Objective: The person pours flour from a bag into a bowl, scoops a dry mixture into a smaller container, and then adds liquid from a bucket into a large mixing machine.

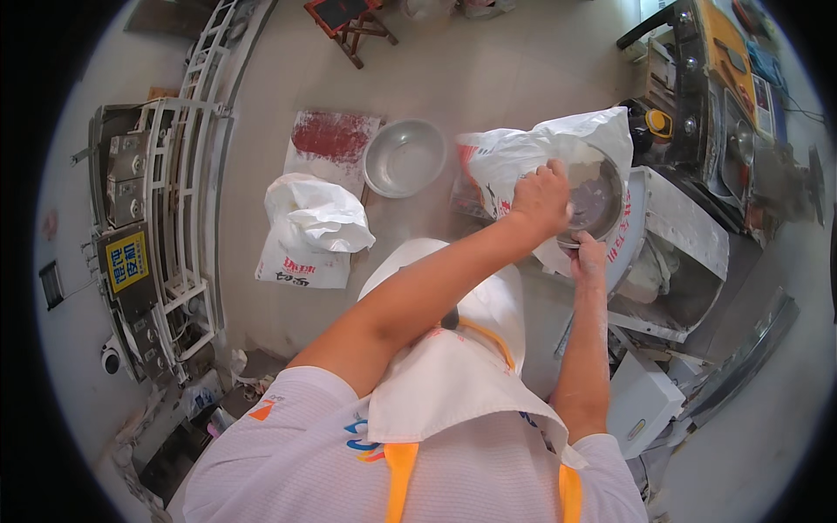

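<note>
A round metal bowl (602,196) with pale powder clinging inside sits ahead of me on the right. My right hand (588,256), dusted white, grips its near rim. Closed into a fist, my left hand (542,197) is at the bowl's left side, against a white plastic sack (497,157). What its fingers hold is hidden. The sack spreads behind and to the left of the bowl. Under and right of them is a white metal machine (689,218) with a curved side opening and pale material inside.
An empty metal basin (404,159) rests on the floor near a red-stained mat (327,139). Another white sack (305,231) stands left of it. A stove counter (697,87) is at the far right, a white rack (179,174) along the left, a wooden stool (346,22) farther off.
</note>
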Motion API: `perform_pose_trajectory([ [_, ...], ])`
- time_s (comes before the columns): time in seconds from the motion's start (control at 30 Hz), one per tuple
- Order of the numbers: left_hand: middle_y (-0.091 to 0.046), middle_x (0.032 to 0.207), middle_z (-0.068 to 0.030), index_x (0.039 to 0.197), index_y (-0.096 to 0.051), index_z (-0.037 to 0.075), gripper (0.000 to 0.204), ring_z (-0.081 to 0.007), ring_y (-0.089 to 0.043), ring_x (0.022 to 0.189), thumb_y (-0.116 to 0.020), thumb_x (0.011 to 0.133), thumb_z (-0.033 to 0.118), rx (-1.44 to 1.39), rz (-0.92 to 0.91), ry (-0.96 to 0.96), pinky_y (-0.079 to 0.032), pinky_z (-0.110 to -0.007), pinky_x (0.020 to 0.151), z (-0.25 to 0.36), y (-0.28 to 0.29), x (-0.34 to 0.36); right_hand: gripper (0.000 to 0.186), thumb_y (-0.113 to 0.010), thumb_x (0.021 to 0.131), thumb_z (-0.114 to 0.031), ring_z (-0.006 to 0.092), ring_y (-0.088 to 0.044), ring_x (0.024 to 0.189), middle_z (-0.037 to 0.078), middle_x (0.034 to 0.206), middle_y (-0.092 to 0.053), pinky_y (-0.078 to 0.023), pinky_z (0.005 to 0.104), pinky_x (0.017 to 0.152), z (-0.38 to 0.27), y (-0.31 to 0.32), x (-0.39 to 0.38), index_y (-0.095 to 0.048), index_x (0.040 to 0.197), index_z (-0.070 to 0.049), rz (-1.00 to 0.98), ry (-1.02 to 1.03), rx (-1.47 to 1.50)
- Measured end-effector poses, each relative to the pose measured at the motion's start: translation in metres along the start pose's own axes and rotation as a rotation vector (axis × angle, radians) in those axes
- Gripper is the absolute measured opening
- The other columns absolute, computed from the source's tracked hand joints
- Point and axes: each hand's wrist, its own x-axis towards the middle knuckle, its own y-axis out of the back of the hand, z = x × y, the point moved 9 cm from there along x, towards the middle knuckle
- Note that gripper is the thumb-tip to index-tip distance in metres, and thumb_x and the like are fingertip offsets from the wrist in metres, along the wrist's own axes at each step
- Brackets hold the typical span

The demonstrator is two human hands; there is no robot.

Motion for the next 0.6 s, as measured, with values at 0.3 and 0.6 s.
perform_pose_trajectory([
  [0.3, -0.070, 0.080, -0.0273, 0.101, -0.060, -0.001, 0.021, -0.0458, -0.072, 0.082, -0.065, 0.084, 0.011, -0.075, 0.282, -0.015, -0.056, -0.056, 0.075, -0.044, 0.040, -0.027, 0.047, -0.064, 0.082, 0.002, 0.0289, -0.072, 0.094, 0.017, 0.118, -0.067, -0.066, 0.0394, 0.073, -0.038, 0.027, -0.039, -0.056, 0.128, 0.007, 0.220, 0.177, -0.046],
  [0.6, -0.073, 0.079, -0.0214, 0.101, -0.069, -0.003, 0.048, -0.0346, -0.074, 0.078, -0.068, 0.098, 0.045, -0.180, 0.209, 0.086, -0.057, -0.043, 0.073, -0.056, 0.106, -0.046, 0.065, -0.058, 0.083, 0.003, 0.0341, -0.068, 0.113, 0.020, 0.136, -0.056, -0.068, 0.0471, 0.081, -0.080, 0.029, -0.075, -0.042, 0.146, 0.004, 0.149, 0.269, -0.052],
])
